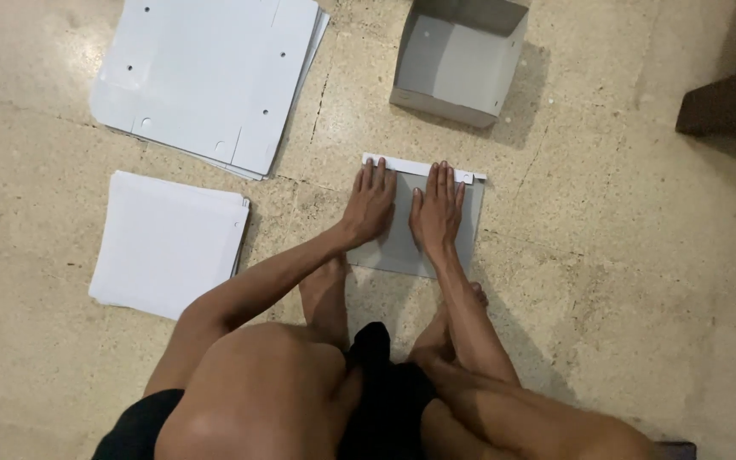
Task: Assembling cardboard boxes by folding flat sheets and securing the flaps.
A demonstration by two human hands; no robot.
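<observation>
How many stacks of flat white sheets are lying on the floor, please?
2: a large stack of punched sheets at upper left, and a smaller plain stack below it, left of the left hand.

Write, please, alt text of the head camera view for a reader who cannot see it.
A person's left hand and right hand press flat, side by side, on a grey cardboard sheet lying on a speckled stone floor. Two stacks of white sheets lie left; a folded grey box stands beyond.

The person wears black shorts (385,400) — plain dark fabric, nothing else showing. Both forearms are bare with no sleeves, and the left hand (370,203) and right hand (436,209) carry no rings, watch or gloves.
</observation>
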